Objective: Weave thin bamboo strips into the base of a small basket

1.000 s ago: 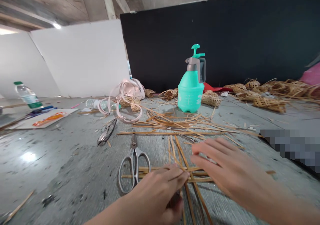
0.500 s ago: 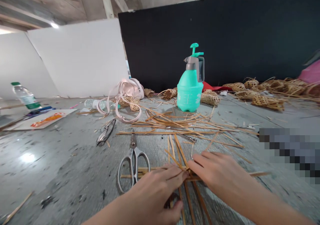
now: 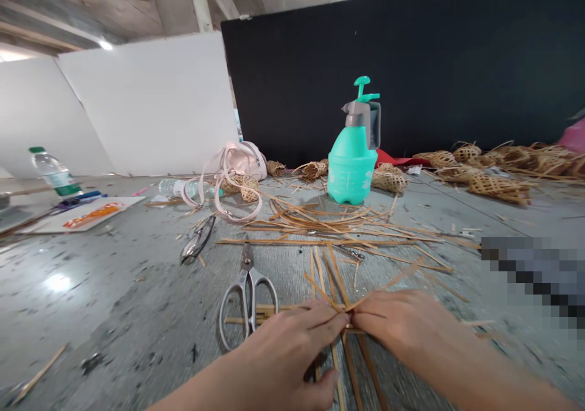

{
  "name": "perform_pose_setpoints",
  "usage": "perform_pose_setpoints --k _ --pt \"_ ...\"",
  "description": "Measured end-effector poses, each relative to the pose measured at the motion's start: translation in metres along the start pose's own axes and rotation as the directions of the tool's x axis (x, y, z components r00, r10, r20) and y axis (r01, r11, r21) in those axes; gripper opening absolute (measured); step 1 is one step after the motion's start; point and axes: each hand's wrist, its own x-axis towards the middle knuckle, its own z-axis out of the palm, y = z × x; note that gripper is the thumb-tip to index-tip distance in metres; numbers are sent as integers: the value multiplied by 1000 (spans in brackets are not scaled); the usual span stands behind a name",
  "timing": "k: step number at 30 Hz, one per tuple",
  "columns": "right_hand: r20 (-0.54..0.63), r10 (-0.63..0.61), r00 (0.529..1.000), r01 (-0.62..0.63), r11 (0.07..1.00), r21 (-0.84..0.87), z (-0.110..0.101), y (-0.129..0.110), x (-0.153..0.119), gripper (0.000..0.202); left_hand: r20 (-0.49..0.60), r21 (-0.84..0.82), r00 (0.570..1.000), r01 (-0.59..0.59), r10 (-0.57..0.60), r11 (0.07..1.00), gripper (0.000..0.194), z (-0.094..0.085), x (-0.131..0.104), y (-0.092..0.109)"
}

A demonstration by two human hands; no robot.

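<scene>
One grey counter [image 3: 150,313], worn and marked, spanning the lower frame. On it I log: crossed strips [image 3: 350,356], bottom centre; one pair of scissors [image 3: 253,277], grey-handled, left of bottom centre; loose strips [image 3: 315,221], spread mid-frame; one turquoise spray bottle [image 3: 351,170], upright, right of centre; several woven pieces [image 3: 498,188], mainly far right; one pink bag [image 3: 249,160], left of centre; one white sheet [image 3: 50,223], orange-printed, at left.

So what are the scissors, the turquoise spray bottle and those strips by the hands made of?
Scissors: probably metal; the handles look smooth and silvery-grey.
Spray bottle: seemingly moulded plastic, smooth and evenly coloured.
Strips: perhaps bamboo or another plant material; they're thin, tan and bendy-looking.
</scene>
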Motion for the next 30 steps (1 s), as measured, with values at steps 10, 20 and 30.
perform_pose_setpoints --k 10,20,30 --pt "-65 53 996 -41 985 168 8 3 -4 16 -1 -46 1000 -11 11 999 50 -1 0 -1" --pt "-80 229 970 -231 973 -18 -3 -1 3 10 -33 19 999 -29 30 999 49 0 -6 -3" --pt "-256 169 952 -141 982 123 -25 -6 13 5 -40 155 991 -118 125 981 43 7 -8 -8"
